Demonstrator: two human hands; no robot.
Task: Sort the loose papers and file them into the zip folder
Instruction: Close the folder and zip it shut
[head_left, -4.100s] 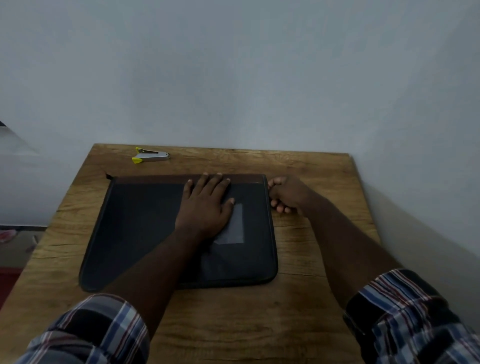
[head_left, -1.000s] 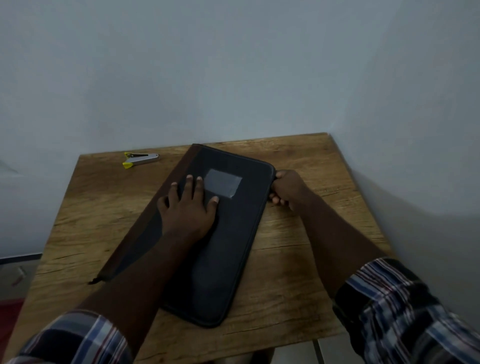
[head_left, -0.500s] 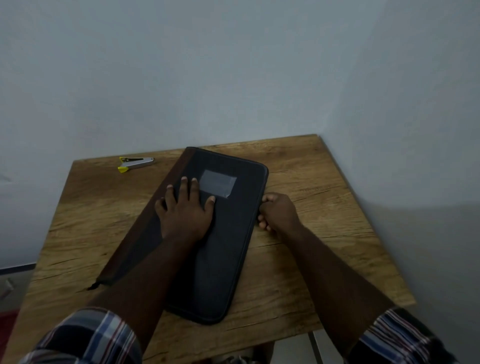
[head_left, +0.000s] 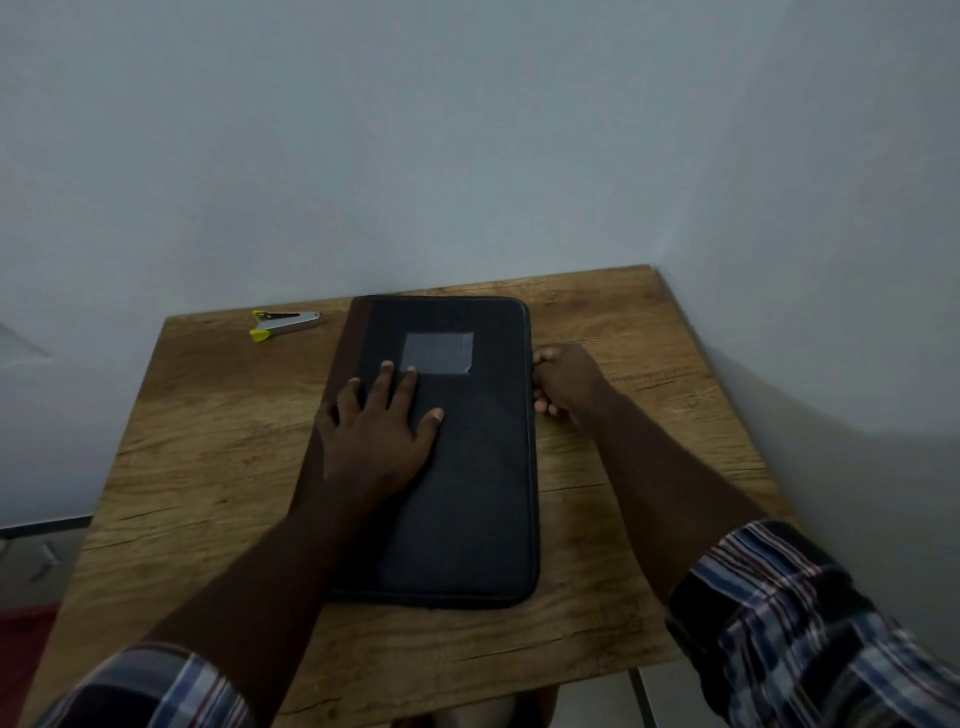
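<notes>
One wooden table (head_left: 218, 467) with a brown grained top fills the lower view, its far edge against a pale grey-blue wall (head_left: 467, 130). On it lies a dark, rectangular fabric zip folder (head_left: 478, 493) with rounded corners, closed, long side running away from the person, and a brown strip along its left edge. A pale, glossy rectangular label patch (head_left: 439, 353) sits on the far half of its cover.

The left hand (head_left: 376, 436) lies flat on the folder's left half, fingers straight and spread, released rather than grasping, with a fingertip touching the patch's near edge. The right hand (head_left: 566, 379) is at the folder's right edge, toward the far end; its fingers are curled against that edge, though whether they pinch a zip pull cannot be told. Both forearms are bare, with plaid sleeves (head_left: 810, 623) rolled back near the bottom corners.

A small silver staple remover with yellow tips (head_left: 284, 323) rests near the table's far left corner, well apart from the folder.
</notes>
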